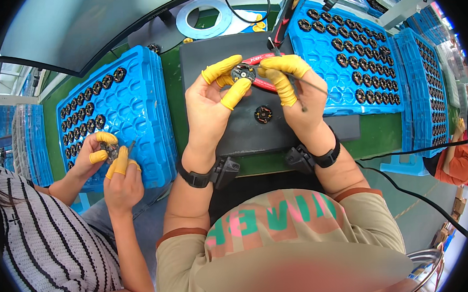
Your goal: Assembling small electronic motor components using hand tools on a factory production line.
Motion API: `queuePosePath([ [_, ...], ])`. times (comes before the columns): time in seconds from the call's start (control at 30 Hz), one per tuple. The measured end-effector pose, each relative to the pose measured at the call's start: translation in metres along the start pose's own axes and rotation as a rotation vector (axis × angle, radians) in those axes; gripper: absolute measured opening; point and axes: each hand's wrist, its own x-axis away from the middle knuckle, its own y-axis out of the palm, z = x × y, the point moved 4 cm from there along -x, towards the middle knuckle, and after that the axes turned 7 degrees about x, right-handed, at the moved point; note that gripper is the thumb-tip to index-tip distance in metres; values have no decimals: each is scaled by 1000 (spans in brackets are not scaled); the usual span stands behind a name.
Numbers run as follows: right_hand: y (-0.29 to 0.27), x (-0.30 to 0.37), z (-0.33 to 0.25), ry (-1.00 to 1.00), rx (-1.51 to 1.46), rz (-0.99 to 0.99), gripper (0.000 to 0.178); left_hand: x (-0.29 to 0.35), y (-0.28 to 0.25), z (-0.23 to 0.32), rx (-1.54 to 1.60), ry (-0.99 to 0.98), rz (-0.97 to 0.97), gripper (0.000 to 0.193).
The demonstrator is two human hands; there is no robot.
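Note:
Between the yellow-covered fingertips of my left hand [215, 93] is a small round black motor part [243, 74] with coppery bits, its face turned up. My right hand [297, 86], also in yellow finger cots, pinches a slender dark metal tool [316, 87]. Its front end reaches the part's right edge; my fingers partly cover it, so I cannot tell whether it is tweezers or a pick. A second round part [263, 114] lies on the dark grey mat [207, 56] below my hands. Red-handled pliers [265, 84] lie behind them, partly hidden.
Blue trays with rows of round parts stand left [156, 108] and right [314, 61]. At the left, a co-worker's hands [120, 171] in yellow finger cots hold a part. A monitor [87, 32], tape roll [184, 26] and upright black-red tool [290, 14] stand behind. Cables [413, 191] run right.

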Motion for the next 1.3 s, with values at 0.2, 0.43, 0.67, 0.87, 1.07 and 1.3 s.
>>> queuePosePath([
  [0.2,3,1,12,316,-374,-49,16,2,-1,-1,-8,-22,-7,42],
  [0.43,2,1,22,426,-500,-65,17,2,1,0,-29,6,-24,42],
  [0.67,2,1,27,516,-565,-63,17,2,2,1,-4,-3,-41,42],
  [0.87,2,0,28,539,-576,-90,16,3,2,1,-9,5,-40,42],
  [1.07,1,2,11,242,-233,20,12,1,-1,0,-14,6,-5,43],
  [1.3,-1,1,6,97,-35,27,12,1,-3,-1,-26,24,-12,43],
])
